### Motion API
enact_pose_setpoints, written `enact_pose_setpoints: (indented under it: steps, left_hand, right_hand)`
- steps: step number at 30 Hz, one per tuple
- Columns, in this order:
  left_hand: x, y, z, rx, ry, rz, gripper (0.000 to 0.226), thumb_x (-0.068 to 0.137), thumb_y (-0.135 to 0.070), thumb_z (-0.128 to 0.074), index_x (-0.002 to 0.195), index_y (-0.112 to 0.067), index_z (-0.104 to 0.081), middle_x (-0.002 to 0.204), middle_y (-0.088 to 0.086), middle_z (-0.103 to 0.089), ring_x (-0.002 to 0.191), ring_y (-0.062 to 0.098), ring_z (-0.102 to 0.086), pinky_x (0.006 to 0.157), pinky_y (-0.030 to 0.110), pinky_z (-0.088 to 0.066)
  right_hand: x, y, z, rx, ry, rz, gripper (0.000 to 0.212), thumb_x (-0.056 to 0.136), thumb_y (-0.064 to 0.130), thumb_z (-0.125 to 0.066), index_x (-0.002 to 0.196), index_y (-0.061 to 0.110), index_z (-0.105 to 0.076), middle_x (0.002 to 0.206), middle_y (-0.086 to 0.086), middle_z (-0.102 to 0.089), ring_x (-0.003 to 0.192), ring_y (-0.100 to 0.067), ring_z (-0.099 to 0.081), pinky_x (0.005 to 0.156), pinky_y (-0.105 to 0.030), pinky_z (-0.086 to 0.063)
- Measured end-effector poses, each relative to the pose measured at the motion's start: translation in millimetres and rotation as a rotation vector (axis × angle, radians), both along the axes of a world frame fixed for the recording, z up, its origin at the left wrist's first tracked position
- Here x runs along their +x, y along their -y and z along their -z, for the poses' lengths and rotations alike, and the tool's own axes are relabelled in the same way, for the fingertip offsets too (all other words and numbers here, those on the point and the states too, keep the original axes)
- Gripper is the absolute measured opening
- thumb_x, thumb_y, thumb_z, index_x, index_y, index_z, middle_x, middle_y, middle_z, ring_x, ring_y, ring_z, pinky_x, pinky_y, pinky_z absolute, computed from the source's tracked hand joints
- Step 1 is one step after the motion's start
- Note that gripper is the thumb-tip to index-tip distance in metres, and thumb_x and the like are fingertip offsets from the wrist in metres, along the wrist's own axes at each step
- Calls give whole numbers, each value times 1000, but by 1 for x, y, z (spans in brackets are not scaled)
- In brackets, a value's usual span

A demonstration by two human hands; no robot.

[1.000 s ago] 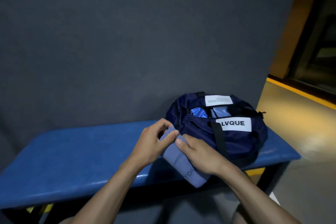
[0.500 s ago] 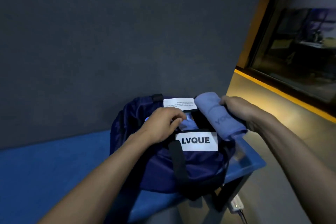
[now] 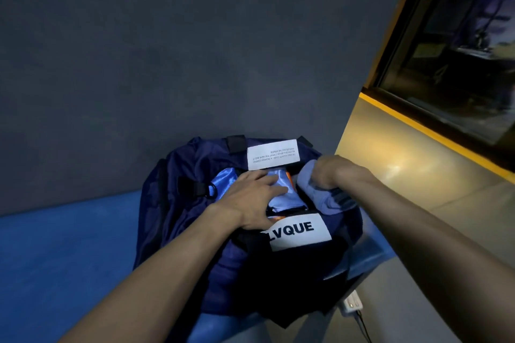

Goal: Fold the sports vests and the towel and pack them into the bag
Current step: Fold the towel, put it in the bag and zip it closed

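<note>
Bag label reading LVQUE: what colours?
White label with black lettering, on the navy bag; head view.

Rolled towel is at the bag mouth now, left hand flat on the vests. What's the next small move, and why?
Probably push the rolled towel down into the gap at the right end of the bag. The right hand grips it at the open mouth, partly in, while the left hand presses the shiny blue vests flat, leaving room beside them.

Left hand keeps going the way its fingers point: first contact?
Probably the rolled towel that the right hand grips; the left hand lies flat on the shiny blue vests in the bag. Depth is unclear.
</note>
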State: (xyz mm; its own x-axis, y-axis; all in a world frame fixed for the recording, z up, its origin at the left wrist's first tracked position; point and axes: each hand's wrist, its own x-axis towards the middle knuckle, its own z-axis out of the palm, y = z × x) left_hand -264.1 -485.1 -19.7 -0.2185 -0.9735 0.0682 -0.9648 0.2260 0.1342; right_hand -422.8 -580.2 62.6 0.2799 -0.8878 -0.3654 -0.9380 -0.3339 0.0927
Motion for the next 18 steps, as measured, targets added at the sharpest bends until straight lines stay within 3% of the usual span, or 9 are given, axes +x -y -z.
enact_pose_setpoints:
  steps: [3, 6, 8, 11, 14, 16, 18]
  left_hand:
    - [3, -5, 0, 63, 31, 14, 76, 89, -47, -64, 156, -37, -30, 165, -3, -23, 154, 24, -10, 125, 39, -8]
    - [5, -9, -2, 138, 28, 2, 69, 99, -43, -50, 160, -38, -18, 170, -3, -5, 156, 19, 4, 125, 37, 5]
    - [2, -10, -4, 185, -33, -20, 57, 106, -49, -30, 160, -40, -16, 171, -6, -1, 155, 13, 9, 124, 34, 10]
    - [-1, -12, -8, 217, -152, -42, 53, 107, -52, -9, 158, -43, -22, 170, -11, -4, 154, 5, 6, 120, 28, 10]
    - [1, -12, -9, 208, -162, -48, 50, 109, -45, -12, 157, -42, -28, 170, -12, -8, 154, 5, 1, 120, 29, 4]
    - [0, -12, -10, 212, -152, -52, 49, 110, -44, -19, 157, -42, -30, 169, -12, -10, 154, 6, 0, 120, 32, 1]
    - [0, -10, -9, 210, -141, -57, 48, 109, -45, -22, 156, -42, -30, 169, -13, -11, 154, 7, -2, 120, 33, -1]
  right_hand:
    - [12, 10, 14, -126, 166, 90, 39, 98, 18, -58, 134, 5, -54, 140, -16, -58, 126, -32, -58, 94, -32, -47]
    - [17, 19, 33, -166, 339, 137, 44, 98, 13, -47, 141, 6, -42, 144, -20, -51, 130, -38, -52, 101, -39, -44]
    - [12, 19, 45, -172, 304, 95, 44, 99, 13, -45, 143, 9, -40, 143, -20, -52, 129, -38, -52, 101, -40, -44]
    - [-2, 18, 56, -152, 82, 26, 46, 98, 18, -53, 143, 14, -43, 144, -16, -52, 132, -36, -51, 102, -40, -44]
    - [-5, 19, 51, -125, 37, 26, 49, 98, 22, -56, 145, 15, -43, 147, -14, -50, 134, -34, -50, 103, -38, -43]
    - [-1, 19, 41, -38, 124, 62, 51, 100, 22, -51, 149, 13, -39, 152, -14, -45, 136, -33, -46, 101, -38, -42]
    - [-1, 20, 26, 138, 289, 144, 51, 99, 16, -44, 149, 13, -37, 150, -15, -43, 128, -36, -48, 90, -42, -44]
